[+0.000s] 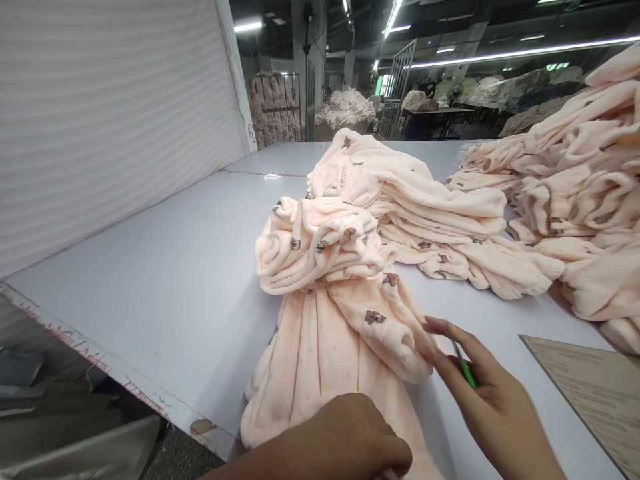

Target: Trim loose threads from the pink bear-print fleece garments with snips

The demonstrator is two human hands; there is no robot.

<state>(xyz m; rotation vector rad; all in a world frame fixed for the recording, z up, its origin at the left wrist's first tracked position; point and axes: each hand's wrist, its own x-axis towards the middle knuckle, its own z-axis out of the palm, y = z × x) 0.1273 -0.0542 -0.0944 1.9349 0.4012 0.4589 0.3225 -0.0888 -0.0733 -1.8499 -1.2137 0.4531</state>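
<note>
The white table (165, 293) carries a peach fleece garment (335, 313) running from centre toward six o'clock. The left hand (350, 440), closed into a fist, presses its near end at six o'clock. At four o'clock the right hand (480, 393), fingers loosely extended, touches the sleeve edge while pinching a green pen (466, 370).

Bright overhead strip light, slight edge distortion
</note>
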